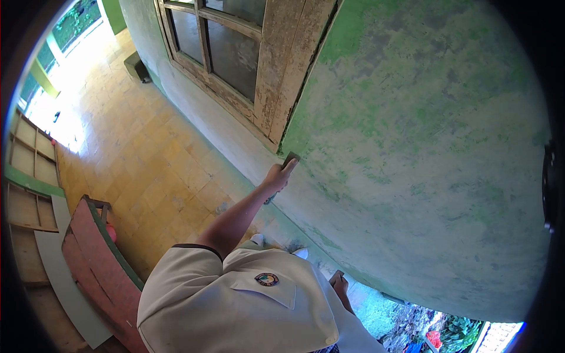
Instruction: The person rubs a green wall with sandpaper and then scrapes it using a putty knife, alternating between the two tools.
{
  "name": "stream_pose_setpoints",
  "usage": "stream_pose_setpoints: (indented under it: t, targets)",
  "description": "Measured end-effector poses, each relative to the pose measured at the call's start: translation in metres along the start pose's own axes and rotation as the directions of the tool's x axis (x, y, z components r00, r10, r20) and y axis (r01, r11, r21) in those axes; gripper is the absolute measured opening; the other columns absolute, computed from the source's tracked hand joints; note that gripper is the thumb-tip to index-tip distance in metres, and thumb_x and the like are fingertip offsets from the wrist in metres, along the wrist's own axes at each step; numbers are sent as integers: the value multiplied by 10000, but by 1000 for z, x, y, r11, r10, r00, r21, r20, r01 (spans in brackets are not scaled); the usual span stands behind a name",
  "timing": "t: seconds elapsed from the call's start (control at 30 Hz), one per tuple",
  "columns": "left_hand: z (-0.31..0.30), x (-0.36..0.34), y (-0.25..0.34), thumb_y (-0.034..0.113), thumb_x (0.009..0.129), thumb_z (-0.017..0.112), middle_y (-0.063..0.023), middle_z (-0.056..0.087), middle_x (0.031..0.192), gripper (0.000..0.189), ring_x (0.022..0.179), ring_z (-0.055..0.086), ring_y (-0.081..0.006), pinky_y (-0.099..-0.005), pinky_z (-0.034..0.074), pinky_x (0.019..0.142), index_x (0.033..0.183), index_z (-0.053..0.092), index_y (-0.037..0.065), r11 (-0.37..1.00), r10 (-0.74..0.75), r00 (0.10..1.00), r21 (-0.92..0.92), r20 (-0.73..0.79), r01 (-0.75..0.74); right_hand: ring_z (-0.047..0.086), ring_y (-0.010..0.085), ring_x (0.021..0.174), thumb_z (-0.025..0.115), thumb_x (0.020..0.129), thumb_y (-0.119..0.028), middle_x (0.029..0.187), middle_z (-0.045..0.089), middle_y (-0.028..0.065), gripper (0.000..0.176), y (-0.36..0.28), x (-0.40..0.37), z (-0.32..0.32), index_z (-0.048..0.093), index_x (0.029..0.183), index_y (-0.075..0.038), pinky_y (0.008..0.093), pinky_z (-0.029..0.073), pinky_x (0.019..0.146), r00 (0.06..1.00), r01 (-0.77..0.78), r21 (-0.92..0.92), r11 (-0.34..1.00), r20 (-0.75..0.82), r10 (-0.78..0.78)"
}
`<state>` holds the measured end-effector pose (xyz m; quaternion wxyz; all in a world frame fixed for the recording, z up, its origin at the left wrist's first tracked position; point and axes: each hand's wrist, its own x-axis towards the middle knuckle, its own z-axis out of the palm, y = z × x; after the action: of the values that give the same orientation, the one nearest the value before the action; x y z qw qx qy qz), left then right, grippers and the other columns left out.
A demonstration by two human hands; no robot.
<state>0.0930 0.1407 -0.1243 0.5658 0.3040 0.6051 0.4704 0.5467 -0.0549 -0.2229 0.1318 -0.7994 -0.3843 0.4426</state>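
Note:
My left hand point(278, 177) reaches out to the wall, its fingers wrapped round a small dark flat scraper point(291, 159). The scraper lies against the green, patchy wall point(406, 147), just below the lower corner of the wooden window frame point(288, 65). Paint on the wall is worn to pale grey in many places. Low beside my body, my right hand point(339, 283) is near the foot of the wall, with its fingers curled. Whatever it may hold is too dark and small to make out.
Yellowish floor tiles point(170, 153) run along the wall. A worn red wooden bench or panel point(97, 259) stands at the left, beside framed boards point(32, 206). A low block point(136, 67) sits against the far wall. Plants point(459, 332) and mixed clutter lie at the lower right.

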Motion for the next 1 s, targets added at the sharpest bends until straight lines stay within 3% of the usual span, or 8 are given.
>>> stream_pose_setpoints:
  t: [0.2,0.4,0.47,0.6,0.7,0.83,0.9,1.0]
  targets:
    - [0,-5,-2,625,821,496,-40,445,447,645,345,448,-155,-297,352,335,512,441,61,989,-64,997,134,-48,70,566,188,692,550,842,-296,733,593,113,348,15,4,7,619,848,45,347,463,651,998,48,-18,999,-49,-48]
    - [3,3,31,622,824,496,-33,431,439,638,337,436,-150,-297,352,330,517,433,66,991,48,998,124,-47,-42,565,187,682,554,850,-310,748,601,120,361,31,2,10,623,863,44,348,459,630,996,65,-140,988,-57,-74]
    - [1,-8,20,639,835,451,-23,418,436,641,324,415,-139,-287,332,317,532,423,74,996,67,998,-63,-20,-68,568,183,688,545,857,-303,769,608,118,355,30,0,10,624,879,42,343,458,615,999,-5,-34,999,-33,4]
    - [3,-34,-26,688,840,347,-29,421,441,678,310,398,-133,-277,317,307,547,421,81,991,-83,995,-95,63,89,551,164,681,544,864,-308,771,603,102,358,15,-8,12,623,893,40,330,450,605,995,80,-72,994,-49,-83]
    - [8,-54,-61,705,850,212,-56,451,457,719,304,392,-133,-274,327,304,562,438,85,961,-227,948,-110,222,256,508,135,668,546,864,-315,730,565,68,351,-2,-16,15,620,888,27,317,433,589,994,100,42,994,-56,-98]
    - [12,-72,-69,604,907,220,-46,470,495,638,317,399,-131,-259,340,315,659,478,75,959,-199,934,-136,297,248,528,149,709,550,857,-304,788,566,75,321,-21,-1,23,618,913,5,320,454,608,990,139,226,964,-11,-140]
    - [18,-89,-63,492,941,238,-48,481,512,550,325,401,-129,-255,348,324,682,489,77,966,-231,884,-12,407,257,564,191,763,545,840,-253,885,565,92,296,-39,5,29,580,1014,-16,337,488,673,982,-40,541,840,178,-68]
    - [34,-107,-71,432,950,243,-53,502,541,509,331,395,-130,-245,349,330,692,510,84,953,-239,825,-38,512,299,583,251,839,527,810,-208,977,555,112,374,-94,-12,25,497,1139,-34,379,498,761,876,-165,637,753,446,-186]
